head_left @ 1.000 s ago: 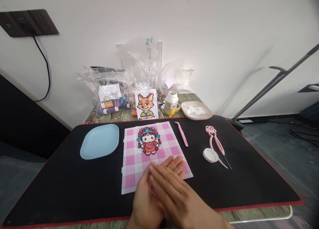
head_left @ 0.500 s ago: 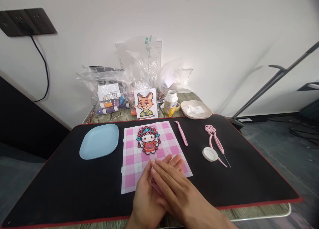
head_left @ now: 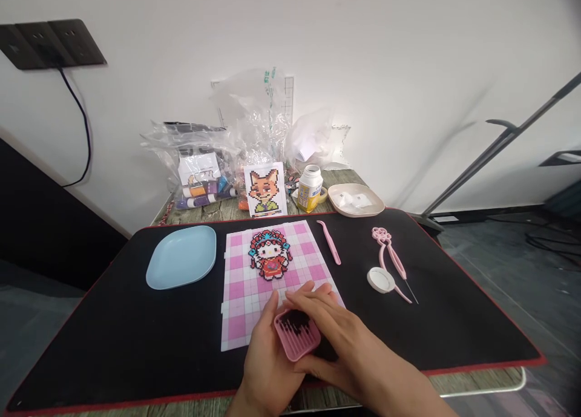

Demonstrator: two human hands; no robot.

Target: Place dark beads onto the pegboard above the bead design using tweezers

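Observation:
A small pink ribbed bead tray (head_left: 298, 344) with black beads in its grooves rests in my left hand (head_left: 267, 356), whose fingers curl around it from below and the left. Over its far and right sides lies my right hand (head_left: 345, 338), thumb at the near right edge and fingers bent around the rim. Just beyond, on a pink checked pegboard (head_left: 236, 329), is a bead figure (head_left: 271, 256) with a red and blue headdress. Pink tweezers (head_left: 330, 244) lie to the right of the board.
A blue plate (head_left: 181, 259) sits left on the black mat (head_left: 136, 344). To the right are a white round cap (head_left: 380, 280) and a pink flower-topped tool (head_left: 394, 256). Behind stand a fox picture (head_left: 265, 190), a white bottle (head_left: 310, 190), a beige dish (head_left: 356, 200) and plastic bags (head_left: 195, 144).
My right hand has lifted off its flat position over the left palm and bent around the bead tray. The tray's ribbed inside and black beads now show.

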